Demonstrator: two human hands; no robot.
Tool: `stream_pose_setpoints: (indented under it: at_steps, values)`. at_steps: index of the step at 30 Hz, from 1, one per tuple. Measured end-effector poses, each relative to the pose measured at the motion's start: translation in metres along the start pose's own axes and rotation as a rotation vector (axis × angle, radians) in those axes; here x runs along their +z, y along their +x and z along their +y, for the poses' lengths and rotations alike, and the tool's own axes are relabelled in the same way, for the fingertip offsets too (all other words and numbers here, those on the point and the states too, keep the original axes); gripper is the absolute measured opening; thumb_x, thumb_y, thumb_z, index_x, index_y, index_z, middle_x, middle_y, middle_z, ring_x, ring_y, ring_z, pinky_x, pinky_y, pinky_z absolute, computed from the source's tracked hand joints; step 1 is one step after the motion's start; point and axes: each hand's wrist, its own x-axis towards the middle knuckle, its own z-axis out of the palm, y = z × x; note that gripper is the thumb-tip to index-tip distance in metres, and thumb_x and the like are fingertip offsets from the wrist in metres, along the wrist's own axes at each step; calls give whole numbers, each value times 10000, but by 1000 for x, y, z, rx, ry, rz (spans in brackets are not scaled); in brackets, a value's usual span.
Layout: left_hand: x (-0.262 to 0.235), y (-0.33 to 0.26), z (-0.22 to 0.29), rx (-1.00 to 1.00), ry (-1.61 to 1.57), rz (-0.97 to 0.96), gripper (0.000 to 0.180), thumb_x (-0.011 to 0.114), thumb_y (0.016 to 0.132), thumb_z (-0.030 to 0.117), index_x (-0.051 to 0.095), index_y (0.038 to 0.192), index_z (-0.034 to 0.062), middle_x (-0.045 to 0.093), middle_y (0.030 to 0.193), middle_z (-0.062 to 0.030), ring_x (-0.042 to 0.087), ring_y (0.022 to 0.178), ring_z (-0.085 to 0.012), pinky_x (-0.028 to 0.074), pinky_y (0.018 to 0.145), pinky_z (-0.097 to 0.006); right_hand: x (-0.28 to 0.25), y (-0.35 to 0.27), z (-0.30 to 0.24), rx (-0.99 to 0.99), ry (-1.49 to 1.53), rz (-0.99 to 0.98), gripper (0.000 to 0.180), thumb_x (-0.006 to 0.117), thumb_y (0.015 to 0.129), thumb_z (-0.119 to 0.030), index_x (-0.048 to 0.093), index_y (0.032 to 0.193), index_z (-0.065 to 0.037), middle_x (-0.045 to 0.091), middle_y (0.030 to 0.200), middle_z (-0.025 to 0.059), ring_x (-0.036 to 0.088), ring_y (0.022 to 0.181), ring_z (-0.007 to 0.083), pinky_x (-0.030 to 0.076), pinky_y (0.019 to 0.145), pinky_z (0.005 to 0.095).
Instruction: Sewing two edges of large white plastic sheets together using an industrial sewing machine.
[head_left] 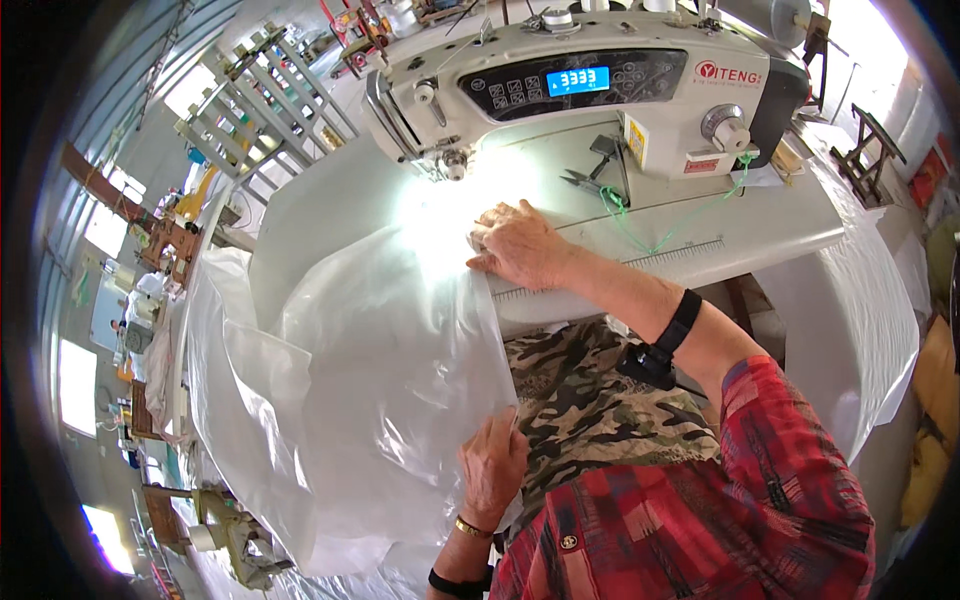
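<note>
A large sheet of translucent white plastic (pixel 370 370) drapes over the left of the sewing table and hangs down toward my lap. My left hand (pixel 493 465) is closed on its right edge, low and near my body. Farther up the same edge, just right of the sewing machine's lit needle area, my right hand (pixel 520 245) pinches the sheet with bent fingers. The white sewing machine (pixel 590 85) stands across the far side, its presser foot (pixel 452 165) over the sheet's far end. Glare from the lamp washes out the stitching spot.
Dark thread snips (pixel 590 180) and a green cord (pixel 640 245) lie on the machine bed, right of my right hand. A ruler scale (pixel 690 247) runs along the bed's front edge. More white sheeting (pixel 850 330) hangs at the right. Metal racks (pixel 270 110) stand at the far left.
</note>
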Motion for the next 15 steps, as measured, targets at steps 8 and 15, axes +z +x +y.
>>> stream_pose_setpoints:
  at_steps: [8,15]
  values:
    - [-17,54,-17,-46,-18,81,193,612,793,34,669,976,26,623,738,-167,617,645,-356,493,607,-429,-6,1,-4,-4,26,-31,500,525,942,-494,615,1180,-63,605,1233,123,535,1191,301,403,968,529]
    - [-24,127,-24,-3,-23,68,137,554,823,51,618,935,7,610,787,-202,597,714,-405,475,626,-470,-11,-1,-1,-13,108,-87,510,509,958,-461,591,1235,-41,578,1314,135,510,1225,307,369,1004,518]
